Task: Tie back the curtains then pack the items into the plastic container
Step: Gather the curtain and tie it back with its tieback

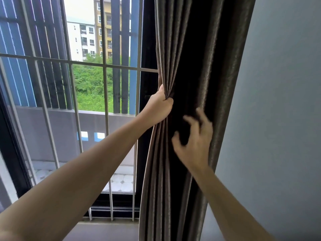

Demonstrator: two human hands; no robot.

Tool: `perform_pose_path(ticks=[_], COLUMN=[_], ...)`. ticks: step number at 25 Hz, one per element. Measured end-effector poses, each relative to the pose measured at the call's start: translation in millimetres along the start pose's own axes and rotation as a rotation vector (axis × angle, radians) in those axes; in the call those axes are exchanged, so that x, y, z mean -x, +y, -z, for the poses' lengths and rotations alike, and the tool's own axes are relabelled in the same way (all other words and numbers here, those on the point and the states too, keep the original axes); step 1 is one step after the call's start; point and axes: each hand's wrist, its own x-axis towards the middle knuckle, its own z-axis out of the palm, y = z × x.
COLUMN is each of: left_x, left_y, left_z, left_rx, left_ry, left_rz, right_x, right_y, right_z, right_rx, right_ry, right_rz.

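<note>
A dark brown curtain (196, 49) hangs in gathered folds at the right side of the window, next to the wall. My left hand (160, 105) grips the curtain's left edge, bunching the pleats at mid height. In front of the folds a little lower and to the right is my right hand (194, 141), blurred, with fingers spread and loosely bent and nothing held in it. No tie-back and no plastic container are in view.
White metal bars (106, 70) cover the window on the left, with a black frame (147, 49) behind the curtain's edge. A grey wall (281, 119) fills the right side. Outside lie a balcony, greenery and buildings.
</note>
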Motion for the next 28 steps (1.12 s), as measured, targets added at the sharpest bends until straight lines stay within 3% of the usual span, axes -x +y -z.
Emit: perform_pose_path(ticks=[2, 6, 13, 25, 28], left_x=[1, 4, -1, 5, 7], left_y=[-2, -2, -5, 6, 12], left_z=[0, 0, 3, -7, -10], left_rx=[0.017, 0.043, 0.029, 0.171, 0.055], left_ry=[-0.005, -0.040, -0.059, -0.125, -0.118], left_rz=[-0.003, 0.012, 0.040, 0.082, 0.014], right_x=[-37, -78, 11, 39, 39], right_y=[-1, -4, -13, -17, -20], right_z=[6, 11, -1, -10, -7], right_rx=[-0.095, -0.159, -0.097, -0.033, -0.026], right_ry=[0.028, -0.187, -0.409, -0.582, -0.675], right_rz=[-0.106, -0.374, -0.194, -0.194, -0.174])
